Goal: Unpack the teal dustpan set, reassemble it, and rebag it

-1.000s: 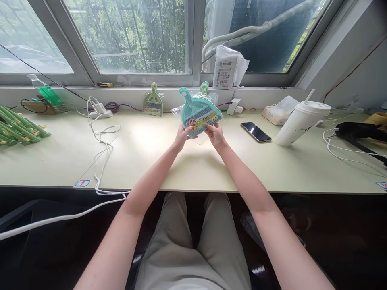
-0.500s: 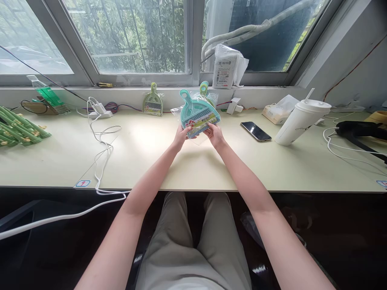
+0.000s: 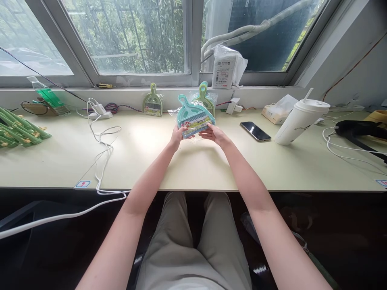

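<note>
Between my two hands I hold a teal mini dustpan and brush set (image 3: 193,112) in clear plastic wrap, raised over the desk and tilted, its handle up and to the left. My left hand (image 3: 177,137) grips its lower left corner. At the lower right edge, my right hand (image 3: 215,133) pinches it with the thumb in front and fingers behind. Just behind it, a green dustpan set (image 3: 205,96) leans against the wall, partly hidden. Further left, another green dustpan set (image 3: 152,102) leans there too.
A phone (image 3: 255,131), a tilted white cup with a straw (image 3: 298,123) and a tissue pack (image 3: 278,110) lie to the right. White cables (image 3: 104,149) cross the desk at left, near green bundled sticks (image 3: 21,129). A wrapped box (image 3: 225,68) stands on the sill.
The teal dustpan set has moved slightly left and down, uncovering more of the green one behind. My right hand's fingers have spread a little.
</note>
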Available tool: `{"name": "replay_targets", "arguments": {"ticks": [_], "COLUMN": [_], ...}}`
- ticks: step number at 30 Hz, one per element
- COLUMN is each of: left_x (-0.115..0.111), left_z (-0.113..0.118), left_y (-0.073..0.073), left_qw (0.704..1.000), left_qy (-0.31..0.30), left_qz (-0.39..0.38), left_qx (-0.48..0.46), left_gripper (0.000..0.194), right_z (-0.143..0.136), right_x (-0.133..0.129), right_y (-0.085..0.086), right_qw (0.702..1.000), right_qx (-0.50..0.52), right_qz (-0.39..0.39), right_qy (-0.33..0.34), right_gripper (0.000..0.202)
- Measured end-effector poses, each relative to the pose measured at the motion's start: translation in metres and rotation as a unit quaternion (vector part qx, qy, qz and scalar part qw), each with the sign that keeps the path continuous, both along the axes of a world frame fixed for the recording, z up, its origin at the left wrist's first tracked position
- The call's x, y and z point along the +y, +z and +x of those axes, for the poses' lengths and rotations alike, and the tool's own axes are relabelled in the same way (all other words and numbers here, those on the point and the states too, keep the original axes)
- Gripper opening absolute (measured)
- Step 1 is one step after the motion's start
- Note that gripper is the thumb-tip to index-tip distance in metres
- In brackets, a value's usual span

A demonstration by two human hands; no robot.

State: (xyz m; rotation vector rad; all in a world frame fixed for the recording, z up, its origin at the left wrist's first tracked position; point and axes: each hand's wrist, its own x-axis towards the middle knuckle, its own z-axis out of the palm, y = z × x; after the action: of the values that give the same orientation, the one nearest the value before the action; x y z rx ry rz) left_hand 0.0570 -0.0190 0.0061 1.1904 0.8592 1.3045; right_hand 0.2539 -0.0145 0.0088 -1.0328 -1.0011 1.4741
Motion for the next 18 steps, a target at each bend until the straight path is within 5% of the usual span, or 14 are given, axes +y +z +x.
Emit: {"name": "replay_targets", "arguments": {"ticks": [2,5,9,13,18], "left_x": [0.002,0.006,0.012,0.013,0.009], "left_z": [-0.003,-0.008,-0.016,-0.019,-0.019], "left_y": [0.001,0.001,0.001,0.002,0.003], "left_qw": [1.0,0.999,0.994,0.988,0.989], "left_qy": [0.005,0.031,0.085,0.078,0.026], "left_qz": [-0.01,-0.023,-0.063,-0.121,-0.141], "left_qx": [-0.008,-0.019,-0.033,-0.052,-0.043], "left_gripper": [0.05,0.049,0.044,0.032,0.025], "right_z": [0.001,0.002,0.009,0.016,0.015], "right_x": [0.001,0.0,-0.004,-0.008,-0.004], "right_y": [-0.003,-0.008,-0.01,-0.008,-0.01], "right_qw": [0.999,0.984,0.914,0.855,0.859], "right_qx": [-0.024,-0.084,-0.232,-0.332,-0.33], "right_qz": [0.014,0.061,0.194,0.333,0.354], "right_qy": [-0.018,-0.145,-0.271,-0.218,-0.165], "right_gripper": [0.029,0.036,0.024,0.041,0.037]}}
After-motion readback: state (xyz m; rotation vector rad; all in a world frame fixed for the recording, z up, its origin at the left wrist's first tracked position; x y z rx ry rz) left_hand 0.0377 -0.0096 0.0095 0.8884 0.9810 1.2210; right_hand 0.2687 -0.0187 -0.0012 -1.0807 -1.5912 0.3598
